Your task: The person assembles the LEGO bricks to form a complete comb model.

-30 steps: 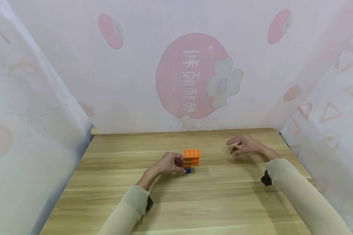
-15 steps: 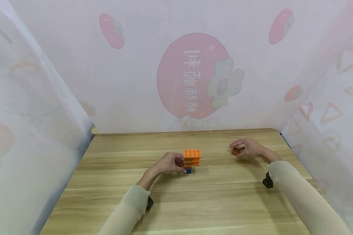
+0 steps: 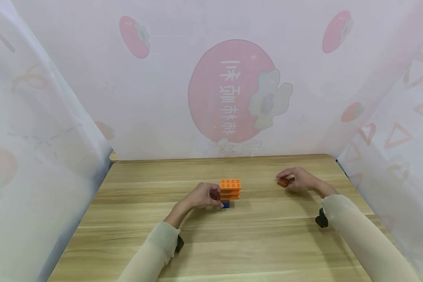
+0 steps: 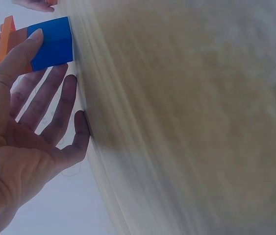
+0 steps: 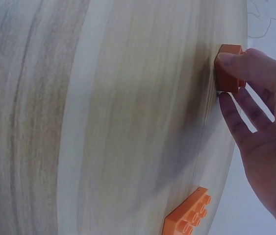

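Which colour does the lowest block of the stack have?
Blue; the lowest block shows best from the left wrist.

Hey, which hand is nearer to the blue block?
Left: the left hand touches the blue block, with fingers beside it; the right hand is farther right, pinching a separate brick.

Upright brick stack (image 3: 230, 190), orange over blue; small orange-brown brick (image 3: 283, 182) apart, rightward.

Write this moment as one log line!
Left hand: grips blue-based orange plastic block tower | Right hand: pinches small brown-orange plastic block
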Tool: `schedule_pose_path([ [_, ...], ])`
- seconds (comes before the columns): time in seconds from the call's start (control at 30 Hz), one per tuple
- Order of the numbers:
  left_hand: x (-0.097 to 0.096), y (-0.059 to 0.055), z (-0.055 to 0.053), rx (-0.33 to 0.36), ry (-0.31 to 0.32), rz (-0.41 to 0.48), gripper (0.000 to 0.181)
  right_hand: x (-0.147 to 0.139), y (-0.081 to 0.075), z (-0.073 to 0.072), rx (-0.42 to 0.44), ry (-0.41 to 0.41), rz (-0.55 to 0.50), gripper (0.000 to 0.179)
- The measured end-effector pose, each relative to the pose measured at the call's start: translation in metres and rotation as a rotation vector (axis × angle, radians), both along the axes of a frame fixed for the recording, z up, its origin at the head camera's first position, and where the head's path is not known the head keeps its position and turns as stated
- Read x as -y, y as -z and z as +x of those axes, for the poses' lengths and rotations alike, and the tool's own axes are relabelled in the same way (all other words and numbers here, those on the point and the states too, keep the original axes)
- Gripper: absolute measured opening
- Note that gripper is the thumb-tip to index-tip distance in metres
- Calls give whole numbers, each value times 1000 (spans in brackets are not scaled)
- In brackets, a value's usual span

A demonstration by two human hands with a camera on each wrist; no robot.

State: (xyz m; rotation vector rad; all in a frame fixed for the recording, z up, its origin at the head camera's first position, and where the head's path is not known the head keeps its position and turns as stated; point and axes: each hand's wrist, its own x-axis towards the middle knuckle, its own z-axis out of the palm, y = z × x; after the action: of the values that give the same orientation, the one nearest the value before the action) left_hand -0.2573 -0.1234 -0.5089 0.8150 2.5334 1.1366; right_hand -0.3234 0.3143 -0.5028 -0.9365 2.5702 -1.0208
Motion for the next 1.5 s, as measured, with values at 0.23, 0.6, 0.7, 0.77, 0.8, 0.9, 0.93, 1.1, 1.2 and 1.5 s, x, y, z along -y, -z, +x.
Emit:
schedule_pose_path([
  [0.23,0,0,0,6,-9,-17,25,1,4,2,22,47,0,45],
  [0.6,-1,-2,1,8,-12,-14,25,0,7,2,0,60,21,43],
  [0.7,-1,-2,1,9,-12,-15,25,1,8,2,7,57,10,41],
  [0.77,-1,-2,1,2,-10,-11,25,1,8,2,7,55,2,40],
  [0.8,-1,-2,1,3,-11,-12,25,1,8,2,5,53,-2,40],
  [0.9,-1,-2,1,-3,-8,-6,25,2,8,2,-9,49,-10,40],
  [0.93,0,-1,1,1,-10,-8,25,2,7,3,-13,50,-10,40],
  [1.1,0,0,2,12,-8,-2,24,6,5,6,-20,66,-9,39],
  [1.2,-1,0,1,10,-7,4,25,7,4,7,-29,70,-10,39],
  [1.5,0,0,1,1,-8,-13,24,12,-2,8,-67,53,-22,38],
])
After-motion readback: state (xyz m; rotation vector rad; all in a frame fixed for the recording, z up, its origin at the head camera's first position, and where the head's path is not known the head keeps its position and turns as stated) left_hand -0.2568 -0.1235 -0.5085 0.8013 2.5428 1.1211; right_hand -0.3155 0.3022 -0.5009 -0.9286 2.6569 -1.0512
